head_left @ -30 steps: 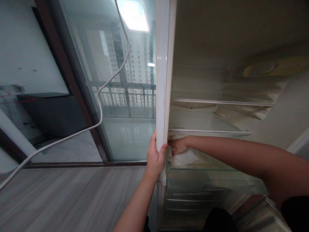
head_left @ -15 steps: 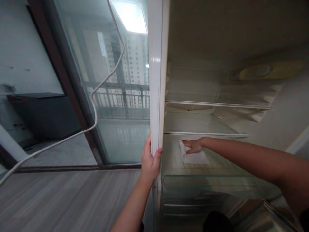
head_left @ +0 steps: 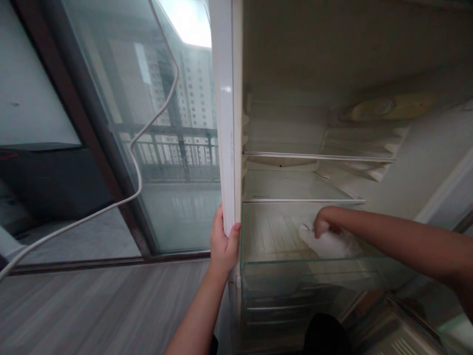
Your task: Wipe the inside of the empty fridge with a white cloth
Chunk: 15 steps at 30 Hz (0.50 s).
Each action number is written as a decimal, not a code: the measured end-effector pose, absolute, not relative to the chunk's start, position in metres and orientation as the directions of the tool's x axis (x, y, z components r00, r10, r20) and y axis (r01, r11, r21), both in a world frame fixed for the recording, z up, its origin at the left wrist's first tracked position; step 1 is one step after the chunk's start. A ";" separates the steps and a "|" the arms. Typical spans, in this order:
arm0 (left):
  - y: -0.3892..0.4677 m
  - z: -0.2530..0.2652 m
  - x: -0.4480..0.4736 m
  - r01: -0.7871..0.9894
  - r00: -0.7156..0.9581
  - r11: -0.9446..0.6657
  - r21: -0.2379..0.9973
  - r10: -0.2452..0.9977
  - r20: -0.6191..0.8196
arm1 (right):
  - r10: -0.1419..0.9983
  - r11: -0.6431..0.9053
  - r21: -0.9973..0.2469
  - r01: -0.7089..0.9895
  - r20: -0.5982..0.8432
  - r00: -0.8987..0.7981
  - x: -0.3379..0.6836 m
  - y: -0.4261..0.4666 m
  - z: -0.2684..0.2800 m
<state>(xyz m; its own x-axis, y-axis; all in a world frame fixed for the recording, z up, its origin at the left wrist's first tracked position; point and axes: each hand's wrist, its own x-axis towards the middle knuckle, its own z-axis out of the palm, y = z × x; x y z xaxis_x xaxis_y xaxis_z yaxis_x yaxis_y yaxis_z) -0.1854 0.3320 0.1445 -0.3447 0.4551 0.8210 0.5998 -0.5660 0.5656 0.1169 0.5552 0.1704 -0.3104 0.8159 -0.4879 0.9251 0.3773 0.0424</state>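
Observation:
My left hand [head_left: 226, 242] is wrapped round the front edge of the white side wall [head_left: 228, 148] of an open refrigerator, thumb on the inner side. Inside, my right hand [head_left: 327, 222] has its fingers bent down onto a white cloth [head_left: 328, 245]. The cloth lies crumpled on the lowest glass shelf [head_left: 271, 254], towards its right part. Ridges and yellowish marks show through the glass left of the cloth. My right fingertips are partly hidden by the hand and the cloth's folds.
Two more glass shelves, an upper one [head_left: 318, 157] and a middle one [head_left: 303, 200], sit above my right hand. A yellowish lamp cover [head_left: 391, 108] is on the inner wall. A white cable [head_left: 136, 172] hangs at left before a sliding glass door [head_left: 173, 217].
My right hand has slid the cloth rightward across the lowest shelf, and its flat fingers are now bent. My left hand keeps its hold; the view has turned slightly right.

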 end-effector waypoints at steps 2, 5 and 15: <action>0.332 0.144 -0.185 0.596 -0.342 -0.567 0.569 0.462 0.818 | 0.780 0.419 0.063 0.906 -0.535 -0.323 0.086 0.534 0.167; 0.331 0.144 -0.185 0.599 -0.336 -0.569 0.563 0.459 0.822 | 0.623 0.670 0.003 0.743 -0.546 -0.560 0.028 0.494 0.165; 0.330 0.145 -0.185 0.621 -0.329 -0.548 0.561 0.467 0.821 | 0.416 0.840 -0.088 0.535 -0.529 -0.740 -0.070 0.447 0.177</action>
<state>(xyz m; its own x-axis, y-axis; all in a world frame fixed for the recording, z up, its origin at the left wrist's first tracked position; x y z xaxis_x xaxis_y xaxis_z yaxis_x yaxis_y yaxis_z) -0.1853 0.3303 0.1454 -0.3288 0.4674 0.8206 0.6209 -0.5477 0.5608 -0.0696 0.4470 0.1771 -0.7399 0.4158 -0.5288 0.5349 0.8403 -0.0877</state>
